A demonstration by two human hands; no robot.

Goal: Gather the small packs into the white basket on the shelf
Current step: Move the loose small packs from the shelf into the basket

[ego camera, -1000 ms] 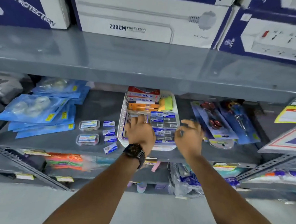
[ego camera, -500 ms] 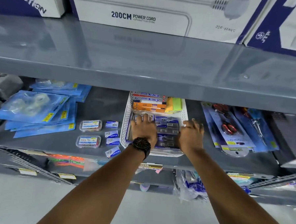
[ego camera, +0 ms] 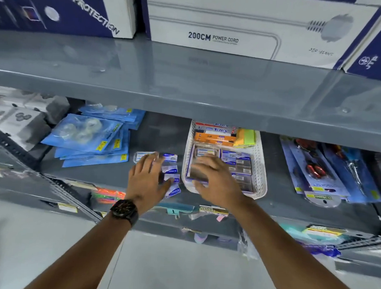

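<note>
Fingers point(ego camera: 150, 162) of the left hand point(ego camera: 147, 179) were spread open and flat, palm down, over the loose small packs point(ego camera: 172, 172) on the grey shelf point(ego camera: 108, 173); they gripped nothing. Just to the right of these fingers four small blue-and-white packs lay in a short column, the nearest one tilted at the shelf edge. Beyond the fingertips a clear flat case point(ego camera: 141, 156) was partly covered by them. On the wrist sat a dark watch point(ego camera: 124, 210).

Fingers point(ego camera: 200, 166) of the right hand point(ego camera: 214, 181) were also open and loosely curved, above the near left part of the white basket point(ego camera: 261, 170). Whether they touched the packs under them I cannot tell, because the hand hid that place and was blurred. To the right of this hand, inside the basket, more packs lay in rows, and behind them were orange boxes point(ego camera: 214, 138) and yellow-green pads point(ego camera: 246, 137).

Left of the left hand was a pile of blue packets point(ego camera: 86, 139) with clear rolls. Right of the basket lay blue cards with scissors point(ego camera: 316, 170). Above all this another shelf carried a white box point(ego camera: 235, 25) marked "200CM POWER CORD".
</note>
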